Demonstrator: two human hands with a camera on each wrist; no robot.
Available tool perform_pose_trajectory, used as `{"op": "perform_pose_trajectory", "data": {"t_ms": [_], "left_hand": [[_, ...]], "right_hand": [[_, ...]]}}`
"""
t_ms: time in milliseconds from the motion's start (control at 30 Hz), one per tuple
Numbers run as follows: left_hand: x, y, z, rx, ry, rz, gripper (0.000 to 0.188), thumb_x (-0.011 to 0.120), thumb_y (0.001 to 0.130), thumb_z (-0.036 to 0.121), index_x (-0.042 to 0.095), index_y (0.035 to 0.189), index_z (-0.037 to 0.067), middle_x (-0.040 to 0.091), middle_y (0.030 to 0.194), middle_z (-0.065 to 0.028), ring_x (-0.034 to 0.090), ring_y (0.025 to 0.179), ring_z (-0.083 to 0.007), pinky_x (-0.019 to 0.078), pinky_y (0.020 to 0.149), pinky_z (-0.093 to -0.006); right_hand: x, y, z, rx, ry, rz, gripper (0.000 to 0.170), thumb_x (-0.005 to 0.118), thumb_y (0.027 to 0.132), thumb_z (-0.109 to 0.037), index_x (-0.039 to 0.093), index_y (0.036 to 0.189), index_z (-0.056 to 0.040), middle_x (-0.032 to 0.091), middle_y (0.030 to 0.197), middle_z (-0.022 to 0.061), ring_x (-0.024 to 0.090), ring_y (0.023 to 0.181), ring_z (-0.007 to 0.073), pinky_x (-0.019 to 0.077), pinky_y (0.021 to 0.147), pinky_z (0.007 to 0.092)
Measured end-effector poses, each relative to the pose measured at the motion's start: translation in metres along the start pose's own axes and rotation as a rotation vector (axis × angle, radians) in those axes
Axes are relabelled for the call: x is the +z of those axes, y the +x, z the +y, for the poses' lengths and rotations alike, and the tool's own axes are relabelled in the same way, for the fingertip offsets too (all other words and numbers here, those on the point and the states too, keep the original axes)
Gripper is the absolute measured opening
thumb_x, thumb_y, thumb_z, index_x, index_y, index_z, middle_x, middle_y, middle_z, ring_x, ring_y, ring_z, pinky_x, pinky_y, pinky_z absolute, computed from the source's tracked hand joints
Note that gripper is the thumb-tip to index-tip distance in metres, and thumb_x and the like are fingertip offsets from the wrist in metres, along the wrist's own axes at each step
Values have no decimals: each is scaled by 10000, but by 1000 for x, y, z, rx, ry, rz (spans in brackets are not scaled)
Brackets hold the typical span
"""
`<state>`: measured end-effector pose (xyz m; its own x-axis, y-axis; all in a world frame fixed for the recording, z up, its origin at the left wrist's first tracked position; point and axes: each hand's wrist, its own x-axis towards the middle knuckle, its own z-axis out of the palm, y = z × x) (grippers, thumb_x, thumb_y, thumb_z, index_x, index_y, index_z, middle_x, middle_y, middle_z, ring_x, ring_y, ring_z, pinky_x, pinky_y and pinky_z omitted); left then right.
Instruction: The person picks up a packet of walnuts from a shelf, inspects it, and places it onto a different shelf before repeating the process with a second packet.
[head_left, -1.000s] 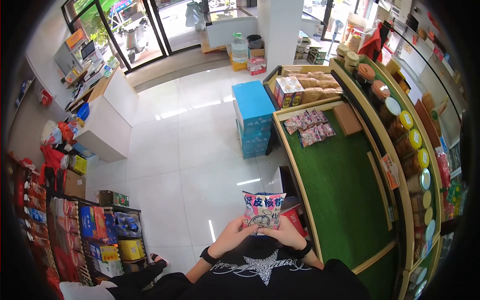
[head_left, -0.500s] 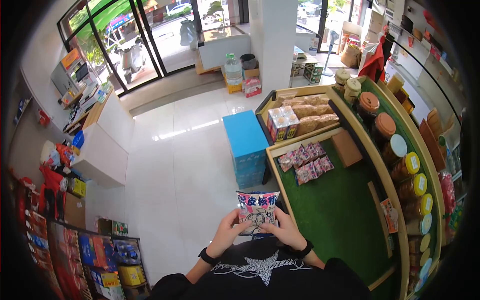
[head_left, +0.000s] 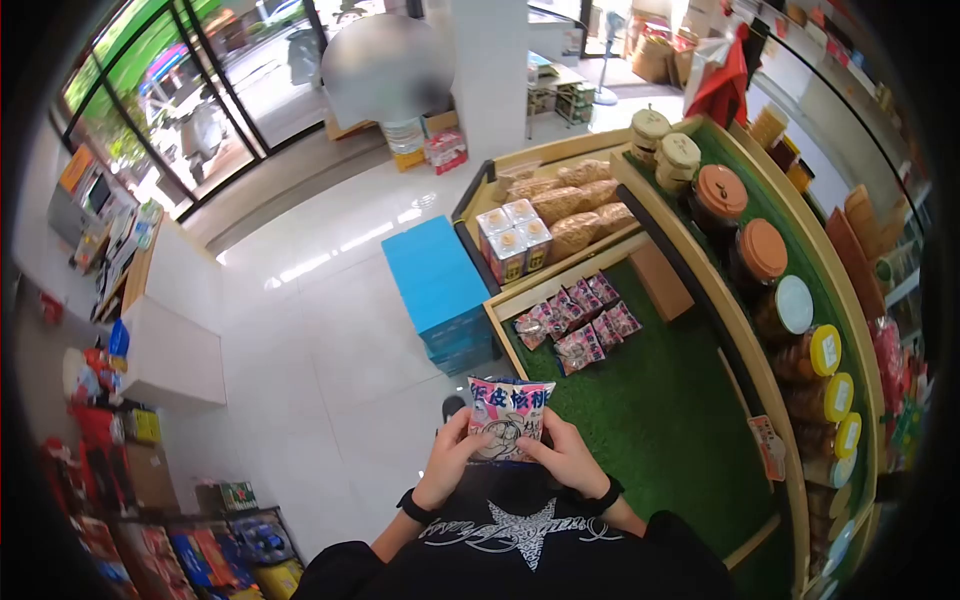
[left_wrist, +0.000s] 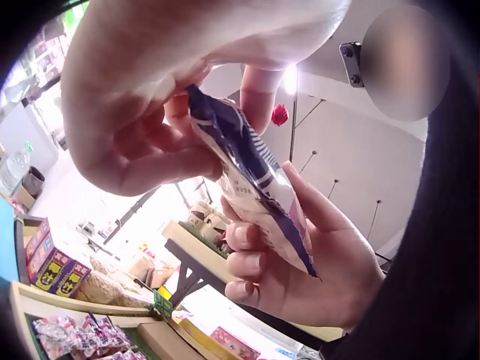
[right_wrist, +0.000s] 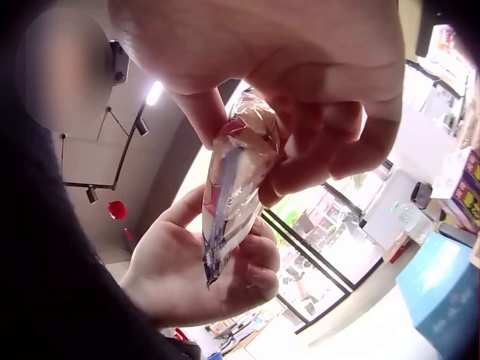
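Note:
Both hands hold one pink and white snack bag (head_left: pixel 508 415) with dark blue lettering, upright in front of the chest. The left hand (head_left: pixel 448 462) grips its left side, thumb on the front, and the right hand (head_left: pixel 568 455) grips the right side the same way. In the left wrist view the bag (left_wrist: pixel 251 172) shows edge-on between the left hand (left_wrist: pixel 172 82) above and the right hand (left_wrist: pixel 315 262) below. From the right wrist, the bag (right_wrist: pixel 238 180) lies between the right hand (right_wrist: pixel 300 82) and the left hand (right_wrist: pixel 202 274), fingers curled behind it.
Similar small bags (head_left: pixel 580 345) lie on a green-lined display bin (head_left: pixel 650 430) at the right. Behind are bagged goods (head_left: pixel 575 230) and white cartons (head_left: pixel 515 240). Blue boxes (head_left: pixel 440 275) stand at the bin's corner. Lidded jars (head_left: pixel 765 250) line the shelf; a counter (head_left: pixel 165 330) is left.
The head view has turned to the right, so the bin, small bags and blue boxes sit further left in it. Both hands still grip the bag at the chest.

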<state>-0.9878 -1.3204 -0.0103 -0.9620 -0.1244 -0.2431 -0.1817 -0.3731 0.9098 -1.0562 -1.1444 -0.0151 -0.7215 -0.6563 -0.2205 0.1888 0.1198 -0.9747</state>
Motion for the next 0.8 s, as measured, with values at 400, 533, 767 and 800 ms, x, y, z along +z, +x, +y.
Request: {"op": "perform_pose_trajectory", "data": {"t_ms": [400,533,767,800], "left_hand": [[3,150,25,-125,284,-405,336,572,846,180,503,1116,-6,578,931,-43,526,840,-84,428,741,-227],[3,197,30,-10,522,-543,460,613,813,175,452,1204,-5,573,882,-61,534,802,-117,446,732,-256],[3,242,10,-155,795,-825,521,622,797,207,421,1219,-23,593,982,-163,575,914,-203,445,778,-300],[3,246,5,-178,826,-879,545,611,804,214,393,1236,-36,585,1022,-181,576,939,-226,441,797,-309]], "right_hand": [[-26,48,-13,-281,-423,660,281,585,812,-185,532,1002,15,516,876,131,524,748,232,422,692,307],[-20,64,-23,-75,-106,869,375,577,822,-167,466,1122,30,535,945,133,555,814,221,440,707,306],[-11,78,-2,134,-5,989,509,553,827,-141,320,1250,20,571,921,157,593,782,242,458,717,324],[-11,80,0,155,11,1016,509,553,827,-141,320,1250,20,571,921,157,593,782,242,458,717,324]]}}
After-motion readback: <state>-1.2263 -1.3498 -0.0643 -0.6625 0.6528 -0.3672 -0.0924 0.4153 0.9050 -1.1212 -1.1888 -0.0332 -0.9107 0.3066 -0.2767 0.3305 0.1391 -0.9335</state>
